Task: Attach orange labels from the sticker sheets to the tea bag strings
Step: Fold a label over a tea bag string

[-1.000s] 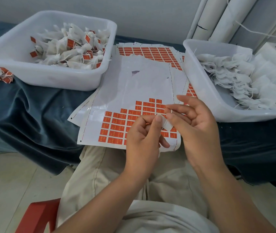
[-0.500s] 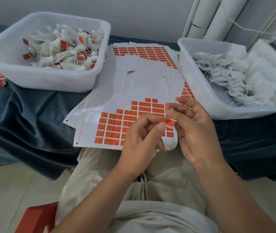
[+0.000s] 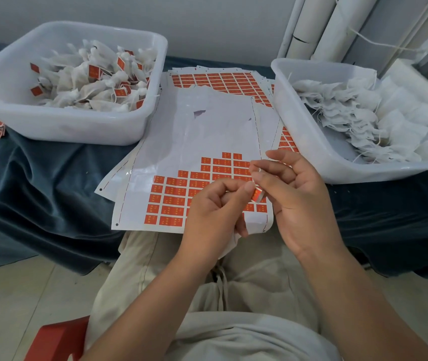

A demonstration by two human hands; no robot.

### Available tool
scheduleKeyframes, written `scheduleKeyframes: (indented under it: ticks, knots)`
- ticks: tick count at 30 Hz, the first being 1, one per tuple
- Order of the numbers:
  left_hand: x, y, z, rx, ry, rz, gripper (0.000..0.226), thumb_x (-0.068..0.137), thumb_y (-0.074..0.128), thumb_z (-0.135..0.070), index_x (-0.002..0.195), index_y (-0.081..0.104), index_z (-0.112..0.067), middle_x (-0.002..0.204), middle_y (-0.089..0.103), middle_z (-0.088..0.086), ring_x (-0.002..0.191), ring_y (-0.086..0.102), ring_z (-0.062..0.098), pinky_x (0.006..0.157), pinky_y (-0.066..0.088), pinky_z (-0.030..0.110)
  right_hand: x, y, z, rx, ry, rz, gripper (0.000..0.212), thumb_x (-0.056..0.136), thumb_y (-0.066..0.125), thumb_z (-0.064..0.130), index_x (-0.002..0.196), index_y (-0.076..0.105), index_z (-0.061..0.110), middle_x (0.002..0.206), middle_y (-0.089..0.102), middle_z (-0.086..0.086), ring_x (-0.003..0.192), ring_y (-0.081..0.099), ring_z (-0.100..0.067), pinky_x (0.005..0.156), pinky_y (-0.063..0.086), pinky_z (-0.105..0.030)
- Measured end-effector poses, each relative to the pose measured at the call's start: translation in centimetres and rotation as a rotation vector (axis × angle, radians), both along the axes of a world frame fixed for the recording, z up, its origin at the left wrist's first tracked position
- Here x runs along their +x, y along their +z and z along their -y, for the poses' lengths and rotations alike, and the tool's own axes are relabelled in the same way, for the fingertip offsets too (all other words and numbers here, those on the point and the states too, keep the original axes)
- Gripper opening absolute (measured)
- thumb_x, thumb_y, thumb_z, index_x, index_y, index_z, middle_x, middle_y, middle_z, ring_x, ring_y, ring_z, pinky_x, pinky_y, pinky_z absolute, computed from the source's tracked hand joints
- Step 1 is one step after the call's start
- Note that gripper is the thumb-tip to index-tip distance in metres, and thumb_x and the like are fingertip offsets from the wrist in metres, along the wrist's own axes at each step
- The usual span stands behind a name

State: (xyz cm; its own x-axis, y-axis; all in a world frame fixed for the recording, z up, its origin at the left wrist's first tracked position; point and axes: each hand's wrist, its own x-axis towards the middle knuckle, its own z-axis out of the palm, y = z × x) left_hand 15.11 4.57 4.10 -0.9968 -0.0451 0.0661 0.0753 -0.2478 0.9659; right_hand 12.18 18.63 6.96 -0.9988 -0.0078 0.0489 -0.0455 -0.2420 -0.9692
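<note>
A small orange label (image 3: 257, 194), partly folded, sits between my two hands above the near edge of the sticker sheet (image 3: 181, 162). My left hand (image 3: 215, 212) pinches it with thumb and curled fingers and also holds a white tea bag (image 3: 230, 246) that hangs below the palm. The thumb and forefinger of my right hand (image 3: 293, 194) pinch the label from the right. The string itself is too thin to make out. Rows of orange labels (image 3: 173, 199) remain on the sheet's lower part.
A white tub (image 3: 82, 126) at the left holds labelled tea bags (image 3: 95, 79). A white tub (image 3: 312, 131) at the right holds unlabelled tea bags (image 3: 359, 118). More sticker sheets (image 3: 218, 79) lie behind. A dark blue cloth (image 3: 38, 178) covers the table. White tubes (image 3: 319, 24) stand at the back right.
The label has been folded and pressed between both hands, and the hands have shifted slightly downward and closer together over the sheet's near edge.
</note>
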Motion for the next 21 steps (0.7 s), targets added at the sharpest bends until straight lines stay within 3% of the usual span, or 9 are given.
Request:
scheduleKeyframes:
  ticks: [8, 12, 15, 18, 20, 21]
  knots:
    - [-0.14, -0.48, 0.02, 0.003, 0.002, -0.001, 0.013, 0.096, 0.072, -0.032, 0.091, 0.078, -0.021, 0.070, 0.070, 0.013, 0.043, 0.058, 0.013, 0.047, 0.049, 0.021, -0.01, -0.27, 0.04, -0.021, 0.002, 0.019, 0.038, 0.086, 0.080, 0.011, 0.121, 0.068, 0.019, 0.114, 0.078, -0.008, 0.112, 0.075, -0.024, 0.087, 0.062, -0.031]
    - [-0.11, -0.58, 0.01, 0.020, 0.010, 0.012, 0.017, 0.094, 0.073, -0.035, 0.092, 0.078, -0.018, 0.072, 0.065, 0.025, 0.042, 0.057, 0.013, 0.045, 0.048, 0.021, -0.07, -0.37, 0.04, 0.009, 0.004, 0.004, 0.038, 0.081, 0.084, 0.019, 0.117, 0.071, 0.026, 0.115, 0.078, -0.006, 0.114, 0.074, -0.024, 0.095, 0.061, -0.041]
    - [-0.07, -0.70, 0.10, -0.019, 0.063, 0.005, 0.013, 0.099, 0.072, -0.031, 0.090, 0.078, -0.024, 0.069, 0.070, 0.012, 0.043, 0.056, 0.012, 0.048, 0.047, 0.018, -0.08, -0.41, 0.01, 0.061, 0.057, -0.032, 0.039, 0.083, 0.084, 0.032, 0.120, 0.072, 0.036, 0.127, 0.075, 0.000, 0.123, 0.070, -0.021, 0.105, 0.054, -0.049]
    - [-0.21, -0.42, 0.32, 0.055, 0.132, 0.037, 0.013, 0.099, 0.072, -0.028, 0.091, 0.080, -0.022, 0.079, 0.074, 0.008, 0.047, 0.055, 0.012, 0.050, 0.047, 0.021, 0.12, -0.24, 0.04, 0.283, 0.137, -0.033, 0.056, 0.083, 0.078, 0.064, 0.134, 0.060, 0.052, 0.141, 0.061, 0.024, 0.128, 0.063, -0.005, 0.105, 0.054, -0.042]
    - [-0.31, -0.12, 0.44, 0.142, 0.142, 0.104, 0.014, 0.099, 0.072, -0.027, 0.093, 0.081, -0.019, 0.082, 0.074, 0.006, 0.051, 0.056, 0.013, 0.053, 0.049, 0.023, 0.35, -0.28, 0.05, 0.511, 0.159, -0.013, 0.054, 0.080, 0.073, 0.074, 0.127, 0.063, 0.049, 0.129, 0.066, 0.027, 0.115, 0.069, 0.000, 0.097, 0.059, -0.036]
    - [-0.33, 0.01, 0.51, 0.171, 0.144, 0.128, 0.014, 0.098, 0.072, -0.028, 0.093, 0.082, -0.018, 0.083, 0.074, 0.006, 0.056, 0.059, 0.013, 0.056, 0.052, 0.024, 0.43, -0.39, 0.11, 0.613, 0.155, -0.039, 0.043, 0.085, 0.071, 0.069, 0.119, 0.068, 0.043, 0.119, 0.071, 0.024, 0.107, 0.072, -0.002, 0.092, 0.062, -0.035]
